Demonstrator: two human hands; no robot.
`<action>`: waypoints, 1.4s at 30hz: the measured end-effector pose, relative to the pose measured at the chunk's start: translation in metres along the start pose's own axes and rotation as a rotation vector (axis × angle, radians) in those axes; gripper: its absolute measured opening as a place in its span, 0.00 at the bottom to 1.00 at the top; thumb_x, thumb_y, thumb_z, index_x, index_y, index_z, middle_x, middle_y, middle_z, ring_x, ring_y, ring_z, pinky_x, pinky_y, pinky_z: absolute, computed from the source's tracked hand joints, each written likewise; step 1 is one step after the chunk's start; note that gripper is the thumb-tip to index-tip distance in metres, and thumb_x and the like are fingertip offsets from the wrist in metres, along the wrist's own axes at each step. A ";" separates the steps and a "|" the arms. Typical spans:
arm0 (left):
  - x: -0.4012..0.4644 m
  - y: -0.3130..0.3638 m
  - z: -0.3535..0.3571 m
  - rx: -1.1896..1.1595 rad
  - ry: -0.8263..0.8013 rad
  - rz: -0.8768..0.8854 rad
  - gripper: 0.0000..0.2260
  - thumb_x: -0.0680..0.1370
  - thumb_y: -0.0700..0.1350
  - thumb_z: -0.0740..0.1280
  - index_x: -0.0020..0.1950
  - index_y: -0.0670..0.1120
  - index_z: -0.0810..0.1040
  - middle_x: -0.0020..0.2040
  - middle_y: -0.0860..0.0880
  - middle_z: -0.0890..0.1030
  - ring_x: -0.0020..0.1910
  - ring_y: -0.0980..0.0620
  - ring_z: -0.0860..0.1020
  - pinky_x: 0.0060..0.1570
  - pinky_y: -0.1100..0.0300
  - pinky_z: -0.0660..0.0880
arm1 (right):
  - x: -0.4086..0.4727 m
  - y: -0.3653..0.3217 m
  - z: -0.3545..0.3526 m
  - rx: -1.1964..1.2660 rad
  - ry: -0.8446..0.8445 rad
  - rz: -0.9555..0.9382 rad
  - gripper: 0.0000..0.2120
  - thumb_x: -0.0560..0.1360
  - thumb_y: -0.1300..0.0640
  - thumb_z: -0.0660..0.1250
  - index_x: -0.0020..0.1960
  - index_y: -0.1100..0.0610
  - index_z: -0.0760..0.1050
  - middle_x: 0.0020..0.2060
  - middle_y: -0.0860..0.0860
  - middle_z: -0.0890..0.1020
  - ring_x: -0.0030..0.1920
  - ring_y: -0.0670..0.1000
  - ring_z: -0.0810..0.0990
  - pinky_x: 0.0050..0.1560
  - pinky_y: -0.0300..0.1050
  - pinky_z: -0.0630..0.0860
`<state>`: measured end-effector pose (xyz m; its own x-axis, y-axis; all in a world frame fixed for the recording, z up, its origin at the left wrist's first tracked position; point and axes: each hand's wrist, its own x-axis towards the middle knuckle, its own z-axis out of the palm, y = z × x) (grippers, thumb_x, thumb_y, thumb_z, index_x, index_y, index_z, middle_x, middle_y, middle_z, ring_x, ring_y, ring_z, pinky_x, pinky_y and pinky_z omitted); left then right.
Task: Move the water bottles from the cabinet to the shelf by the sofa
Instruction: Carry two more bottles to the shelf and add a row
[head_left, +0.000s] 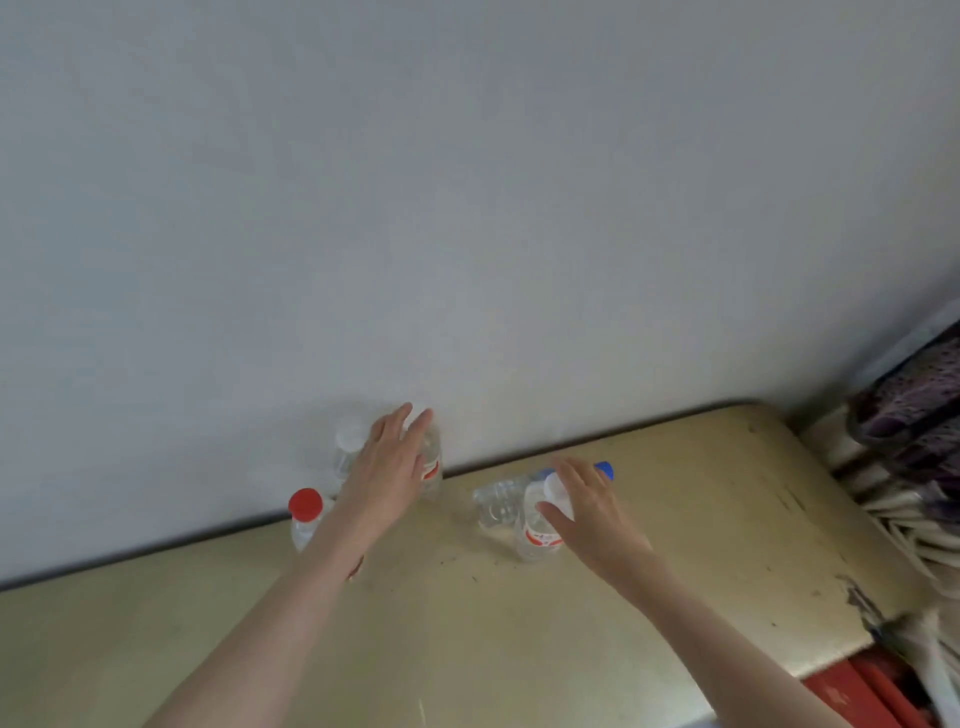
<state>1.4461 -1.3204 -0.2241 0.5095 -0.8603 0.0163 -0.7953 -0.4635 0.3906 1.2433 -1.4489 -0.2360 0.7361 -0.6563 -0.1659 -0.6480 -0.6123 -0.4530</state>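
Note:
Several clear water bottles stand on the beige cabinet top (675, 519) by the white wall. My left hand (395, 457) reaches over a red-labelled bottle (432, 470) at the wall, fingers straight and lying on its top. A white-capped bottle (348, 444) stands just left of it, and a red-capped bottle (305, 512) is nearer, beside my left forearm. My right hand (587, 506) is at the top of another red-labelled bottle (535, 538), whose white cap sits between thumb and forefinger, fingers loosely spread. Behind it a blue-capped bottle (498, 501) lies on its side.
The cabinet top is scuffed and chipped at its right corner (857, 597). To the right are patterned purple fabric (914, 405), a bundle of pale cords (914, 535) and something red (857, 696) below the edge.

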 end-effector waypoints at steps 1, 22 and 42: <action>0.009 -0.004 0.002 0.002 -0.011 0.000 0.23 0.78 0.38 0.58 0.73 0.44 0.57 0.73 0.41 0.58 0.71 0.42 0.56 0.68 0.48 0.61 | 0.004 0.000 0.003 0.014 -0.010 0.012 0.22 0.76 0.52 0.62 0.67 0.59 0.64 0.65 0.54 0.69 0.64 0.56 0.67 0.62 0.48 0.66; 0.001 -0.004 0.004 -0.207 -0.031 0.128 0.13 0.74 0.35 0.64 0.59 0.42 0.74 0.55 0.44 0.73 0.58 0.45 0.69 0.55 0.56 0.66 | -0.044 0.007 0.010 0.209 0.182 0.115 0.17 0.71 0.62 0.68 0.59 0.61 0.73 0.55 0.56 0.78 0.53 0.58 0.75 0.51 0.39 0.66; -0.252 0.267 0.032 -0.401 -0.297 0.991 0.15 0.69 0.47 0.63 0.52 0.41 0.78 0.47 0.47 0.78 0.48 0.58 0.69 0.50 0.68 0.62 | -0.492 0.029 -0.018 0.583 0.961 0.541 0.20 0.74 0.66 0.65 0.58 0.45 0.70 0.55 0.46 0.77 0.54 0.50 0.77 0.57 0.42 0.72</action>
<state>1.0953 -1.2342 -0.1535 -0.4350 -0.8539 0.2858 -0.6159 0.5137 0.5973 0.8593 -1.1517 -0.1518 -0.1974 -0.9697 0.1436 -0.4585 -0.0381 -0.8879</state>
